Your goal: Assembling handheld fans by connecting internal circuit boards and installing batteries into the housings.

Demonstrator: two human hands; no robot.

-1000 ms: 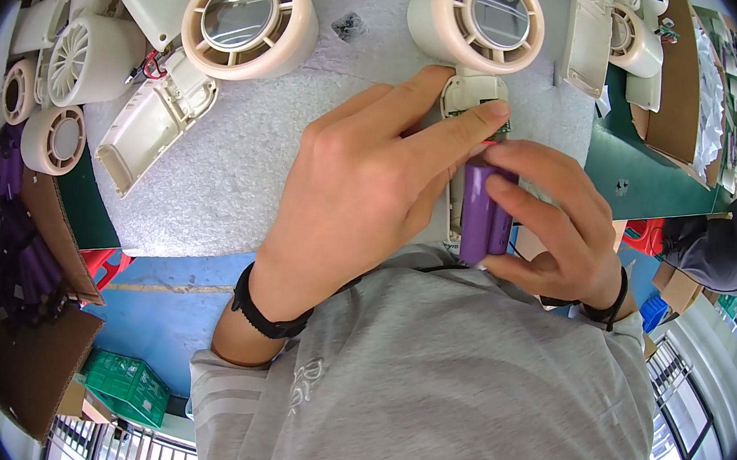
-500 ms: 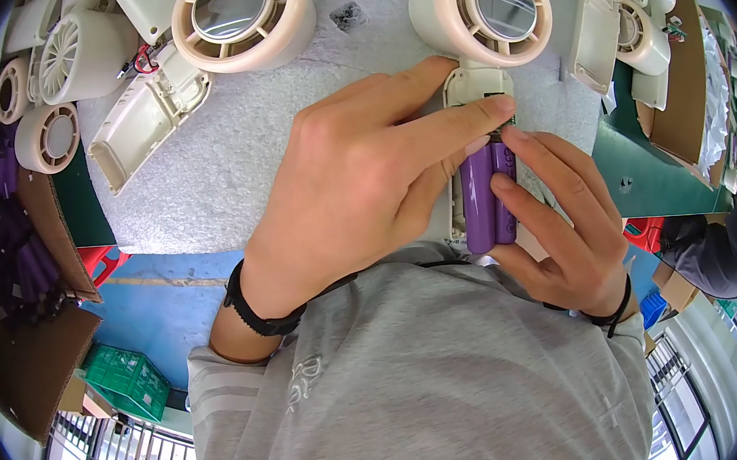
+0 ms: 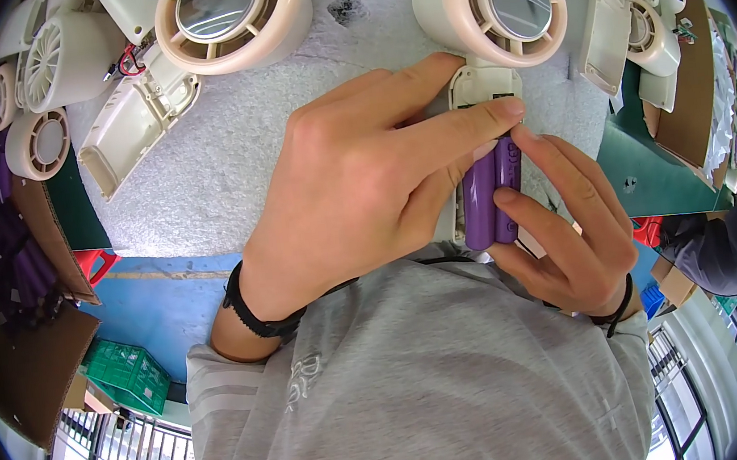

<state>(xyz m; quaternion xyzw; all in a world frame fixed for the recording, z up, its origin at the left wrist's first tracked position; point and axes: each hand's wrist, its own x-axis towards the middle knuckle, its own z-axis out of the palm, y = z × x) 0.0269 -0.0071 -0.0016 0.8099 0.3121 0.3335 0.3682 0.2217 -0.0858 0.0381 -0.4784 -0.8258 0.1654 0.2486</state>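
A purple battery pack of two cylinders side by side lies lengthwise over the open, off-white handle shell of a handheld fan. My left hand reaches across from the left, its index finger and thumb closed at the pack's far end, where they hide the contact. From the right, my right hand grips the pack's side between fingers and thumb. The fan's round head lies beyond my fingers, its shiny disc facing up. Most of the shell's inside is covered by the pack and my hands.
Another fan head with an open handle shell lies at the upper left. More fan parts sit at the right. Cardboard boxes flank the table; the left box holds many purple packs. A person is at the far right.
The view has shifted slightly, moving the fans outward. The pack's near end sits a little higher in the picture; both hands keep nearly the same grip.
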